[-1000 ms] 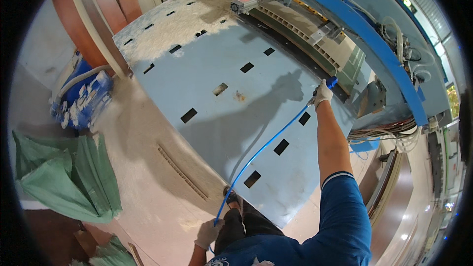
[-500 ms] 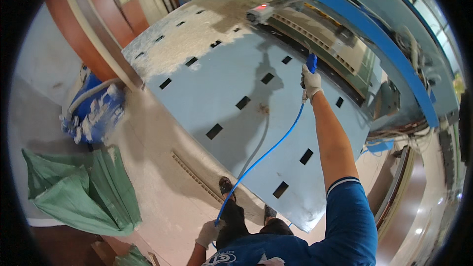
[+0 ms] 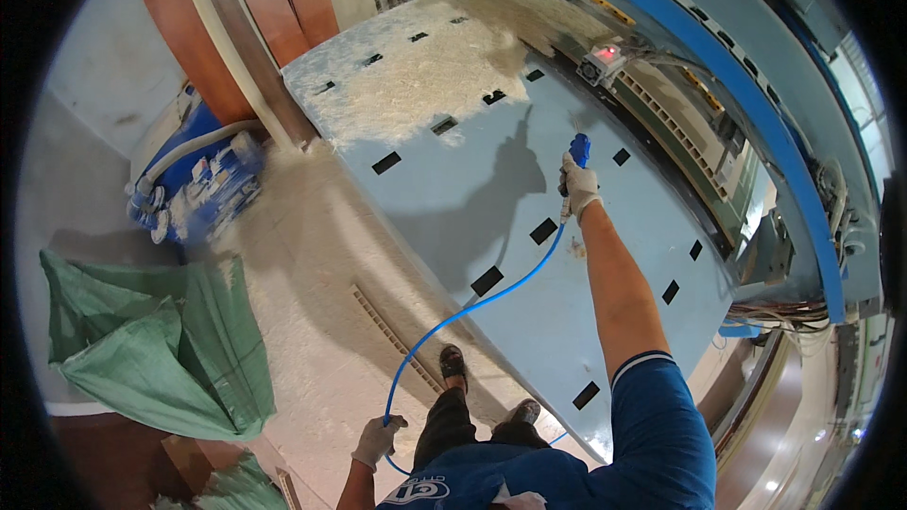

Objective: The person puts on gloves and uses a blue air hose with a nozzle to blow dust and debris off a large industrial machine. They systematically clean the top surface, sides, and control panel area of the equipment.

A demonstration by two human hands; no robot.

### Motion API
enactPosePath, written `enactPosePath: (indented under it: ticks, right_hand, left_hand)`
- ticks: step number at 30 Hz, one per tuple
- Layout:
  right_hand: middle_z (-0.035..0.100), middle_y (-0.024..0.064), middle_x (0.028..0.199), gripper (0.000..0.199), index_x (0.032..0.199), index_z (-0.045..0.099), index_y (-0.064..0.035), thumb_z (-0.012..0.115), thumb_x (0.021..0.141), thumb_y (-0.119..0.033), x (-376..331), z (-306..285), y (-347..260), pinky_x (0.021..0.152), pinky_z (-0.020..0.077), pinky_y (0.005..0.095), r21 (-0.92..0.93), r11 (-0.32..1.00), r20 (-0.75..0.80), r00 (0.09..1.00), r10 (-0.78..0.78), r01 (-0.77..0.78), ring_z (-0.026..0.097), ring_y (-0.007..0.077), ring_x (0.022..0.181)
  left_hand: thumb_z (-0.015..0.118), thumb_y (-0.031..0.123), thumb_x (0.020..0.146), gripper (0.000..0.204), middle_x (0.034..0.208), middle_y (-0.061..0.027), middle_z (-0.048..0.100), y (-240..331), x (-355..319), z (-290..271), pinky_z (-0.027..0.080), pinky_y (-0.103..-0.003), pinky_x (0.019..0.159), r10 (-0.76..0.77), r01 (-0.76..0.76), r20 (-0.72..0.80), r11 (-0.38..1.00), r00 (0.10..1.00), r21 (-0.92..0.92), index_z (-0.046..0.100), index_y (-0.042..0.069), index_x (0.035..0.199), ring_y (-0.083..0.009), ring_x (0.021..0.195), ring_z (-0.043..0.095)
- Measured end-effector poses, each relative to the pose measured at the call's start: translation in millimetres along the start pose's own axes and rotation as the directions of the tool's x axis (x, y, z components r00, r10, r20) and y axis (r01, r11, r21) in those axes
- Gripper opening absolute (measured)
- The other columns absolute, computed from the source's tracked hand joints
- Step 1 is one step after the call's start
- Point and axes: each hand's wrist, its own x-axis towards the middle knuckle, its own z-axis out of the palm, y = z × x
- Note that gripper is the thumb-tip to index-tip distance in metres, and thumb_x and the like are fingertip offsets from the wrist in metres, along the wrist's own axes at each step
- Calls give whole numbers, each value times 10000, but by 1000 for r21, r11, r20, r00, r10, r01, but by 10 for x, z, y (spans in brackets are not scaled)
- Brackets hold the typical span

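My right hand [image 3: 582, 183], in a pale glove, is wrapped round a blue air blow gun [image 3: 580, 148] held out over a light blue machine table [image 3: 425, 198]. The gun's thin nozzle points away from me, toward the far part of the table. A blue air hose [image 3: 470, 310] runs from its grip in a loose curve down to my left hand [image 3: 379, 441]. That hand, also gloved, is low beside my leg with its fingers closed around the hose. Pale sawdust [image 3: 416, 94] thickly covers the table's far left part, while the nearer surface shows black rectangular slots [image 3: 487, 281].
A blue machine beam [image 3: 803, 161] arches over the table's right side, near a small unit with a red light [image 3: 602, 63]. Brown boards [image 3: 189, 38] lean at the far left. A green sack [image 3: 170, 349] and a slatted strip [image 3: 392, 335] lie on the dusty floor.
My right hand has drawn the blow gun back from the machine rail, more over the table's middle. My left hand has shifted left with the hose, which bows out wider. My view has also shifted.
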Motion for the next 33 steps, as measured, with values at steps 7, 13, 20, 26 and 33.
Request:
enactPosePath:
  ticks: [7,13,20,26,33]
  right_hand:
    - [500,18,553,358,675,554,-54,657,838,-356,-272,474,5,413,370,289,47,999,87,996,5,-9,455,137,431]
    - [515,23,563,399,661,566,-39,656,829,-390,-571,676,258,430,371,314,65,997,129,991,43,-52,474,152,451]
    - [505,22,566,388,670,569,-39,644,840,-379,-986,855,455,452,364,310,53,995,211,975,66,-79,464,148,461]
    - [478,8,563,358,690,549,-69,617,868,-372,-1160,1245,355,459,352,303,109,987,233,968,92,-120,443,141,464]
    - [476,-2,568,366,698,544,-100,607,880,-411,-1988,1665,766,467,356,301,232,925,244,939,244,-301,439,124,479]
  left_hand:
    - [533,372,921,367,476,-15,435,-217,-50,-154,398,-299,379,-36,30,-71,996,997,-83,695,44,887,-144,367,449]
    - [520,375,933,377,458,-31,468,-499,-266,-43,413,-290,381,-1,-31,-192,986,981,-166,696,44,889,-146,371,478]
    - [514,394,939,404,459,-29,466,-779,-295,-137,460,-298,385,-28,-34,-212,959,977,-282,692,33,902,-143,369,486]
    - [498,375,949,402,472,-24,448,-847,25,-422,485,-318,403,-48,-1,-143,946,989,-324,686,21,914,-160,381,501]
    - [493,361,946,421,475,-14,411,-1077,278,-964,518,-343,439,-118,42,-105,837,987,-545,670,-19,915,-161,375,469]
